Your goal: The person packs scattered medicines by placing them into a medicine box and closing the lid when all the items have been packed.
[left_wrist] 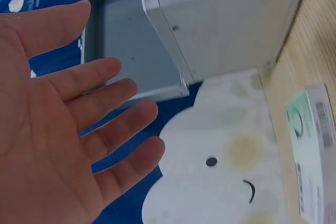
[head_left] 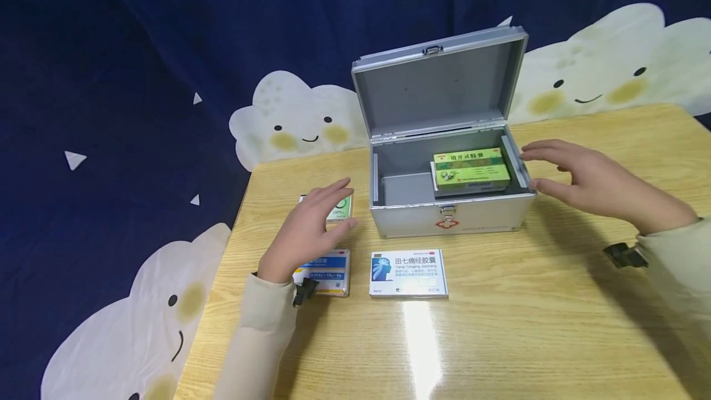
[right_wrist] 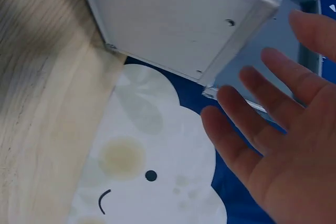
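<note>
A silver metal first-aid case [head_left: 478, 218] stands on the table with its lid [head_left: 439, 88] raised. Inside it, on the right, a green and yellow medicine box [head_left: 472, 168] lies on top of a paler box. My right hand [head_left: 583, 181] is at the case's right side, fingers spread and nothing held. To the left of the case, my left hand [head_left: 311, 221] hovers with extended fingers above a green and white box [head_left: 341, 208] and a blue and white box [head_left: 333, 273], partly hiding both. Its palm [left_wrist: 42, 129] is bare in the left wrist view.
A white medicine box [head_left: 408, 273] with a blue head picture lies in front of the case. Behind the wooden table [head_left: 528, 338] hangs a dark blue cloth [head_left: 139, 79] printed with smiling clouds and triangles.
</note>
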`<state>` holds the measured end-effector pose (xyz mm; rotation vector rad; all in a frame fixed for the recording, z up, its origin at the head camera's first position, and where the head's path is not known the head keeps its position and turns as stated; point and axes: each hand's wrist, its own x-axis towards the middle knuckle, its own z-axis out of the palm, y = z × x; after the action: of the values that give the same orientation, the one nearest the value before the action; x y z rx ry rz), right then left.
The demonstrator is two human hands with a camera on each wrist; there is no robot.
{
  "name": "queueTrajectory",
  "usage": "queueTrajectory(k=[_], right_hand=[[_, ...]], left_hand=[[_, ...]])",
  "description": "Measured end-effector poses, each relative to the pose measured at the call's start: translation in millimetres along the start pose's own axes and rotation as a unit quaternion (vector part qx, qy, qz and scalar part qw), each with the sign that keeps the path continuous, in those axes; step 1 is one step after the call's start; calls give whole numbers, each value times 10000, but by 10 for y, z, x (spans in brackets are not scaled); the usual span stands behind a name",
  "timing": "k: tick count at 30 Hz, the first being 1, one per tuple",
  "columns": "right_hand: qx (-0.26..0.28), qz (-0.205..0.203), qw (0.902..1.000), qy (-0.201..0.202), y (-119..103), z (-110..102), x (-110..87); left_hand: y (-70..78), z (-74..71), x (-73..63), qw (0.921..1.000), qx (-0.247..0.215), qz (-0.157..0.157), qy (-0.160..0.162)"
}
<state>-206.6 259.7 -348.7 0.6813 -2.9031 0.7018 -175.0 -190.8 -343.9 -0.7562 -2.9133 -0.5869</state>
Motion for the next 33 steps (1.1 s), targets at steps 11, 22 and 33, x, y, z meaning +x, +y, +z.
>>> queueTrajectory(k=[11,22,33], right_hand=[[354,121,9984,-430,186,36,45],[212,-84,9984,-520,181,4,57],[-153,-324,9977,-569,167,-38,143]], left_hand=[[-127,112,-197,9995,85,-171,-232],[-137,137,-260,9996,151,-127,-224],[-120,207,-264,9993,60,-125,-336]])
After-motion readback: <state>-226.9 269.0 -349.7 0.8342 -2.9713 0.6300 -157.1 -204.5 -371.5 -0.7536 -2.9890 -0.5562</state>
